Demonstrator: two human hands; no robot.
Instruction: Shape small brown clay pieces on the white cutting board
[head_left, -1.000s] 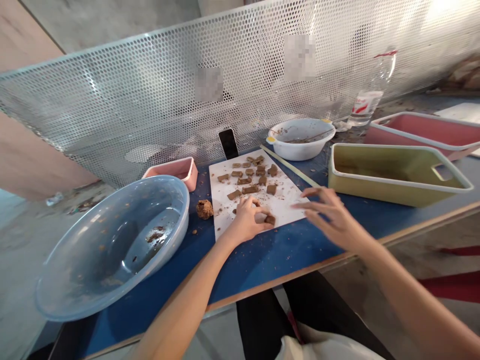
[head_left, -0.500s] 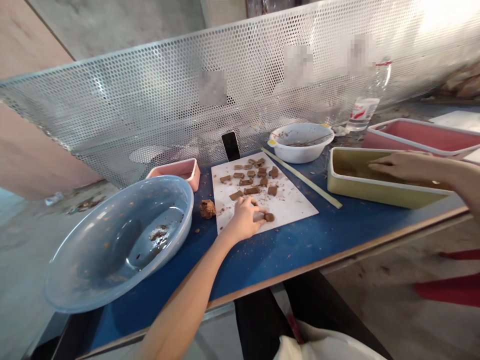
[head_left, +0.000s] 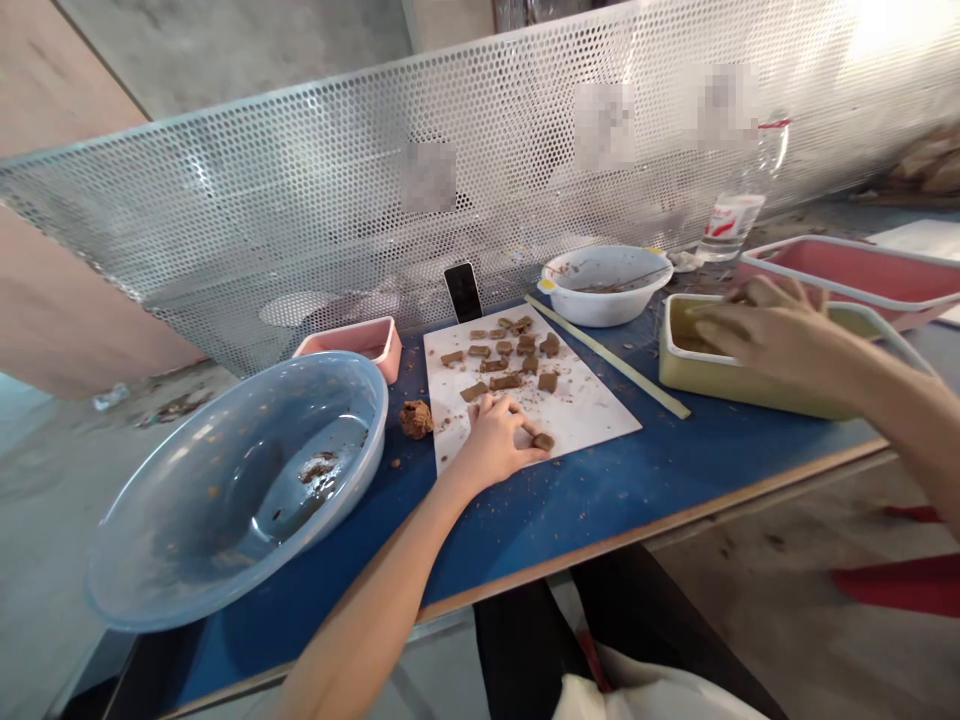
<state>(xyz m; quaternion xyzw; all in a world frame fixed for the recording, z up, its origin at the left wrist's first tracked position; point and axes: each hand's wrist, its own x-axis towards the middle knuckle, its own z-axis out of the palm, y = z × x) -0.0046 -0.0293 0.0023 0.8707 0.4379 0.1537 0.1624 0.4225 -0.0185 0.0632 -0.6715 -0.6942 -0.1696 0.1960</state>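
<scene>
My left hand [head_left: 496,440] rests on the near edge of a white cutting board [head_left: 592,408], fingers curled, fingertips touching a small brown clay piece [head_left: 543,441]. Several more brown pieces [head_left: 508,356] lie across the board's far half. My right hand [head_left: 765,331] hovers over the near left end of a yellow-green tray [head_left: 750,385], fingers loosely bent and slightly blurred; I see nothing in it. A brown clay lump [head_left: 414,418] sits on the blue table just left of the board.
A big translucent blue basin [head_left: 232,480] fills the left of the table. A pink box [head_left: 352,340], a dark phone [head_left: 463,291], a white bowl [head_left: 604,283], a pale stick [head_left: 609,357], a water bottle [head_left: 739,205] and a pink tray [head_left: 847,265] line the perforated metal screen.
My right hand swung from beside the board out into the yellow-green tray, then lifted back toward its left end. My left hand stayed on the board by the small piece.
</scene>
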